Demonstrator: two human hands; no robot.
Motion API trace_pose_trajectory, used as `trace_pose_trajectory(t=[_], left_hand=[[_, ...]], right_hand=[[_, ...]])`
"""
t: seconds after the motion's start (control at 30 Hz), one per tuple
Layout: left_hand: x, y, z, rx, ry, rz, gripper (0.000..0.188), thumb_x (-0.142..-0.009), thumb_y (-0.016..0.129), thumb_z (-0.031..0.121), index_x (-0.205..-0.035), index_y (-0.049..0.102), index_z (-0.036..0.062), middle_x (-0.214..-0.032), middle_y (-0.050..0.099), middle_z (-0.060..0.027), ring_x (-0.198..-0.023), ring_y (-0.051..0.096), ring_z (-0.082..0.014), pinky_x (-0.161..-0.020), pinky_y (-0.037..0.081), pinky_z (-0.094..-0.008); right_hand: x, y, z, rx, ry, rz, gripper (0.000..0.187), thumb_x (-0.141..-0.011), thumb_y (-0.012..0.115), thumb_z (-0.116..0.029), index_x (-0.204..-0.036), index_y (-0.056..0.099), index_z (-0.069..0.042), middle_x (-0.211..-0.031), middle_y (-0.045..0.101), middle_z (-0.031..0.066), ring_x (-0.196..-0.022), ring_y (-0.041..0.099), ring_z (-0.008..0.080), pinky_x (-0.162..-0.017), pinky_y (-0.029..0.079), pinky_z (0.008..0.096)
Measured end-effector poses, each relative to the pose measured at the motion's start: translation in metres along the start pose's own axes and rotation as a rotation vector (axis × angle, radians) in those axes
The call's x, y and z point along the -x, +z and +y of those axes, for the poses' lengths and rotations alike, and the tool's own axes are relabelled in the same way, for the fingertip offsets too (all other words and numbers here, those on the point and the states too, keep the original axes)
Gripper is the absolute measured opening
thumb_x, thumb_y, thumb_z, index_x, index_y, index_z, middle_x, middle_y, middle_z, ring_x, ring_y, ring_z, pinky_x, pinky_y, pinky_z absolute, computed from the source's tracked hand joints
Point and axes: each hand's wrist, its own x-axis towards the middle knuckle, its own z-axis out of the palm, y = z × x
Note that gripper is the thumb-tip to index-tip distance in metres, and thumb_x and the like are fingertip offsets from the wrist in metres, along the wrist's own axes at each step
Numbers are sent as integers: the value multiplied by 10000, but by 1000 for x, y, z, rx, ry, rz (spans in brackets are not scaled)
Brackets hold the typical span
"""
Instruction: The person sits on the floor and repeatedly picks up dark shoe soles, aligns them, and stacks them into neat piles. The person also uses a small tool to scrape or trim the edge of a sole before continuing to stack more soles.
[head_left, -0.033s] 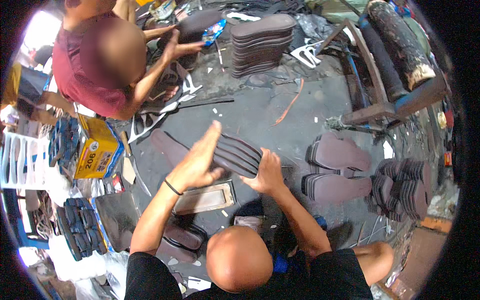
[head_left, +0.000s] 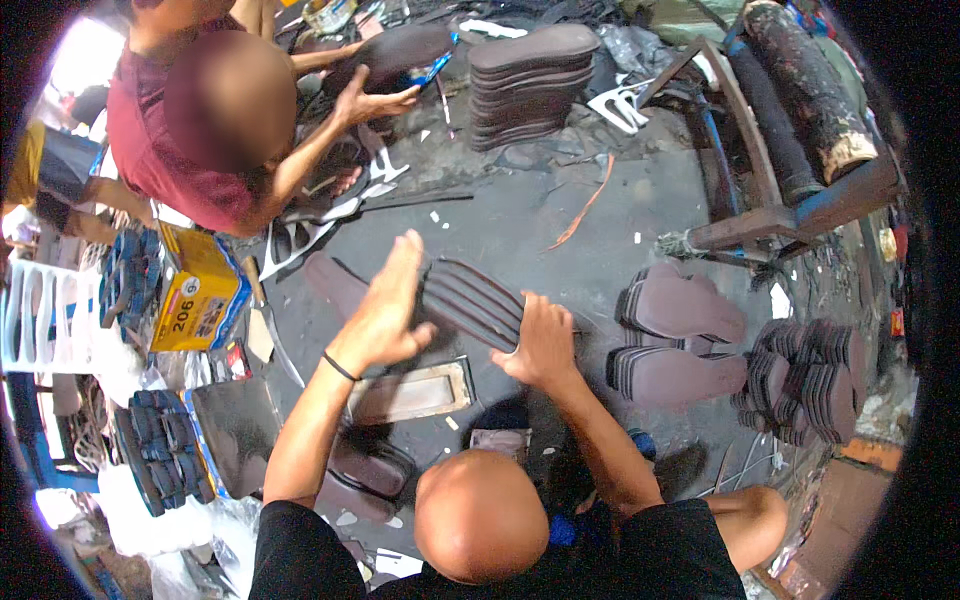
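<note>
The right hand (head_left: 540,342) grips a bundle of brown soles (head_left: 470,302) by its right end, thumb on the near side and fingers over the far side. The bundle is held on edge over the middle of the dark grey surface (head_left: 480,215), its layers fanned slightly apart. The left hand (head_left: 385,308) is open, fingers straight and pointing toward the far edge, just beside the bundle's left end; whether it touches is hard to tell from this angle. A black band (head_left: 342,368) circles the left wrist.

A loose sole (head_left: 336,284) lies beyond the left forearm, toward the surface's left edge. Nearer the person, a shallow beige tray (head_left: 420,391) lies below the hands, and more soles (head_left: 370,470) sit by the near left corner. Toward the right edge are two neat piles of soles, a far one (head_left: 695,303) and a near one (head_left: 680,378), with a darker cluster of soles (head_left: 800,385) farther right. A tall stack of soles (head_left: 530,90) stands at the far edge, and an orange strip (head_left: 585,205) lies on this side of it. At the far left, a co-worker in a maroon shirt (head_left: 170,140) holds a dark sole (head_left: 405,52). A yellow box (head_left: 192,305) stands by the left edge.
</note>
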Motion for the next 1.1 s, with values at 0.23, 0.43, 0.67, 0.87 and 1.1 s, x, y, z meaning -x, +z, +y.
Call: trace_pose_trajectory(t=[0.23,0.43,0.67,0.87,1.1], left_hand=[[-4,-19,-8,136,-27,-42,1158,-619,711,96,-1589,91,-30,-1641,139,-284,-1539,138,-390,-1262,140,-409],[-44,-7,31,412,163,-153,1034,-579,774,112,-1482,287,-17,-1444,391,-254,-1375,399,-417,-1158,342,-432],[-58,2,43,357,253,-52,892,-580,804,111,-1348,370,-28,-1274,454,-247,-1230,484,-430,-1074,406,-449],[-31,22,26,414,170,-1,951,-564,818,115,-1396,370,3,-1338,430,-237,-1300,451,-416,-1123,374,-454],[-27,39,-43,352,36,-112,1133,-599,768,98,-1568,187,10,-1560,308,-285,-1485,268,-416,-1236,234,-440]], right_hand=[[6,6,21,-85,-92,92,999,-607,869,-387,-1378,376,16,-1169,498,193,-1105,481,391,-941,372,514],[-19,22,40,-239,-619,244,747,-657,846,-351,-1304,559,-109,-1310,542,156,-1198,477,395,-1045,355,527],[-16,32,60,-354,-588,198,734,-647,852,-340,-1281,573,-96,-1303,542,140,-1236,458,379,-1062,359,499],[-24,17,30,-494,-636,94,839,-590,880,-314,-1278,503,-16,-1182,610,180,-1072,584,398,-919,468,475],[-6,0,30,-345,-64,6,854,-609,877,-415,-1193,456,46,-1091,603,219,-1058,591,438,-888,476,535]])
